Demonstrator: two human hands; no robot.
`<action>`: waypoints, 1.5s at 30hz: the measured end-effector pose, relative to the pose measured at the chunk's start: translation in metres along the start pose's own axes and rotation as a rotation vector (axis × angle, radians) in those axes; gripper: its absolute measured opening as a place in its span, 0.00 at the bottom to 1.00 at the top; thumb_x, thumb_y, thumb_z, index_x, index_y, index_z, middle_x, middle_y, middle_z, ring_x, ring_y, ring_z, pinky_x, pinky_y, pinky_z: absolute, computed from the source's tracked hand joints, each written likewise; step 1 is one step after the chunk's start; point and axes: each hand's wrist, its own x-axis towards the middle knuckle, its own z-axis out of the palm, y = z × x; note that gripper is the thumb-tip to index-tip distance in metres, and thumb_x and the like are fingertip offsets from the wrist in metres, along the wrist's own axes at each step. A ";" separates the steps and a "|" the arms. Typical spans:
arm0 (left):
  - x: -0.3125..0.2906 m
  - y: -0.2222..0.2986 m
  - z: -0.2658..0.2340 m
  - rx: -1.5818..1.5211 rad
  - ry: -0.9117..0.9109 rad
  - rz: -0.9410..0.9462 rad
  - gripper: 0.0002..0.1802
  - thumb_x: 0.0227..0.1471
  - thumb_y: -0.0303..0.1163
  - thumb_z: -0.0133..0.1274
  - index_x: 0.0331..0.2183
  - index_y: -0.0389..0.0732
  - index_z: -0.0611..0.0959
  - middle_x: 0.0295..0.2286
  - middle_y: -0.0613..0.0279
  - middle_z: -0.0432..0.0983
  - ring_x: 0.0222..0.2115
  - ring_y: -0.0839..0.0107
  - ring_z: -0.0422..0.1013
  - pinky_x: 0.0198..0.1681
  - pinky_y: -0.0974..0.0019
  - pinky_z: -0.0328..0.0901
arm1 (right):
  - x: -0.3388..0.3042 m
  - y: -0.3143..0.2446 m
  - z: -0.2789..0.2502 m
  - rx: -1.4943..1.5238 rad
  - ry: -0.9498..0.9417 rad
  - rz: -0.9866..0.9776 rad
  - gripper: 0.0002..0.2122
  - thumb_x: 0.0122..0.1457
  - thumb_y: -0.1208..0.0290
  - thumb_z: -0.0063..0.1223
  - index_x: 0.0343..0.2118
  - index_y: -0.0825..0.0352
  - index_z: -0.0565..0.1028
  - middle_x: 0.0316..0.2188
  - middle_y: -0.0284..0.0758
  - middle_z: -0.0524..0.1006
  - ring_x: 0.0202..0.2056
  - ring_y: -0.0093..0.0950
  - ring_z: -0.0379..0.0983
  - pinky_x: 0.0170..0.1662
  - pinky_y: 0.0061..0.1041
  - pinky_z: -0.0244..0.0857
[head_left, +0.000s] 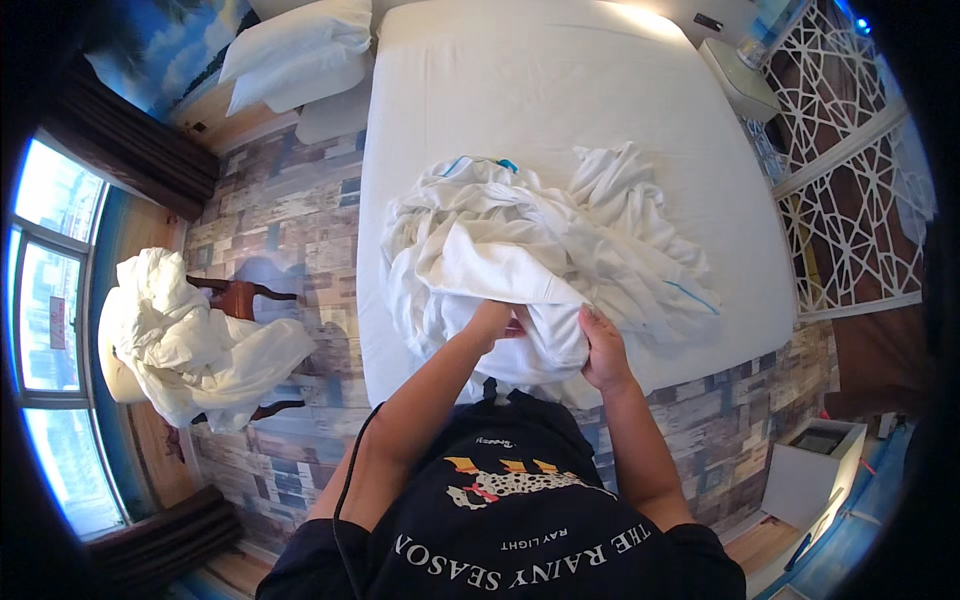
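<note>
One crumpled white sheet (498, 270), heaped on bed (500, 90) toward near edge. Right hand (604, 350) closed on fold of cloth. Left hand (490, 323) half under fold; can't make out its grip. White bundle (190, 345) well apart, near window (50, 320).

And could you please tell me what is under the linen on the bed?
The linen, gripped by the right hand, lies mostly on the bed, which shows around it. Anything else beneath is covered.
</note>
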 end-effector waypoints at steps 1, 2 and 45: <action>0.002 0.005 0.000 -0.145 -0.021 -0.019 0.19 0.57 0.42 0.45 0.48 0.44 0.72 0.40 0.60 0.74 0.34 0.68 0.72 0.41 0.61 0.67 | -0.003 -0.003 0.000 0.001 0.012 0.004 0.16 0.64 0.64 0.41 0.48 0.72 0.69 0.43 0.37 0.75 0.42 0.23 0.72 0.47 0.23 0.65; 0.002 0.008 0.002 -0.290 -0.042 -0.038 0.18 0.58 0.43 0.45 0.47 0.45 0.73 0.39 0.60 0.74 0.36 0.69 0.72 0.42 0.61 0.66 | -0.006 -0.005 -0.001 0.002 0.023 0.009 0.17 0.64 0.64 0.41 0.49 0.73 0.68 0.44 0.38 0.74 0.44 0.25 0.72 0.49 0.25 0.64; -0.020 -0.031 -0.045 0.289 0.130 0.001 0.19 0.48 0.39 0.54 0.40 0.37 0.79 0.32 0.52 0.78 0.32 0.64 0.75 0.34 0.67 0.69 | -0.014 0.017 0.024 -0.046 0.003 0.301 0.16 0.53 0.74 0.53 0.45 0.74 0.72 0.37 0.40 0.78 0.36 0.29 0.76 0.40 0.28 0.71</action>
